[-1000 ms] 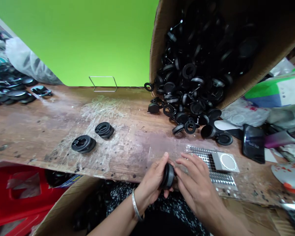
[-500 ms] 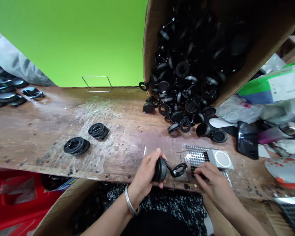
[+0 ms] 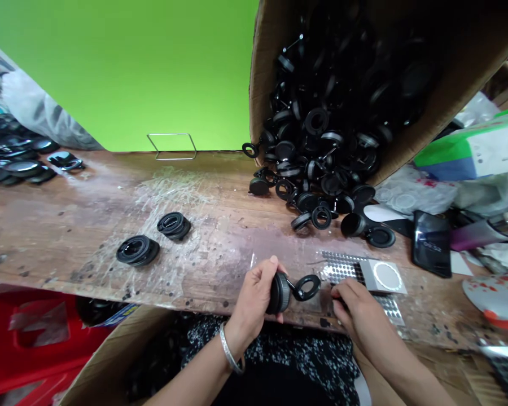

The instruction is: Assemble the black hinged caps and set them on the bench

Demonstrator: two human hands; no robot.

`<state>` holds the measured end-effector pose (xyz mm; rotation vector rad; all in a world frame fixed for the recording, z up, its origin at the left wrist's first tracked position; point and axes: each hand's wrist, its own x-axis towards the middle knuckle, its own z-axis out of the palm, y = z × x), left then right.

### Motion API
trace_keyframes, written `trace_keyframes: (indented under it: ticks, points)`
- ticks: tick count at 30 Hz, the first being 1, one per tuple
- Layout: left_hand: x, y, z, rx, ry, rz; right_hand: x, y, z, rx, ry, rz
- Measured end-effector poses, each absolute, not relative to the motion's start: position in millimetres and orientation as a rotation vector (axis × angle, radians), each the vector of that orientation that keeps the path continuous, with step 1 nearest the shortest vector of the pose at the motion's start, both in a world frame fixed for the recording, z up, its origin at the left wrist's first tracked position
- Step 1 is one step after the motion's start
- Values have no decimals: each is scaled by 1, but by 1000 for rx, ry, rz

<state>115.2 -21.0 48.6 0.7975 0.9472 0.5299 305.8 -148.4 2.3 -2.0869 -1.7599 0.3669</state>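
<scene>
My left hand (image 3: pixel 256 293) is closed around the ribbed, disc-shaped base of a black ring mount (image 3: pixel 280 292). Its short arm and open ring (image 3: pixel 307 288) stick out to the right, towards my other hand. My right hand (image 3: pixel 352 301) has its fingers pinched together over the lower left part of a sheet of small round dots (image 3: pixel 338 266); whatever is between the fingertips, if anything, is hidden. On that sheet lies a grey square card with a white ring (image 3: pixel 387 276). Two black ring-topped pieces (image 3: pixel 138 250) rest farther left on the wooden table.
A cardboard box (image 3: pixel 256 84) on its side spills many similar black mounts (image 3: pixel 307 206) onto the table (image 3: pixel 220 248). Behind stands a green panel (image 3: pixel 152 67) with a wire stand (image 3: pixel 173 148). A phone (image 3: pixel 432 242) lies at right; glossy black discs (image 3: pixel 23 168) pile up far left.
The mount's ring has tilted slightly in my left hand. My right fingers have shifted a little left and stay pinched. The whole view has moved slightly.
</scene>
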Motion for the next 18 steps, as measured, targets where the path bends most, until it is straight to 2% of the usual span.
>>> trace_keyframes:
  ticks: [11,18]
  points:
    - [106,-24,49,837,971,649,302,-145,3,-2086,-1820,180]
    - [100,-27,51,970,990,662,254,-131,47,-1751,-1637,-71]
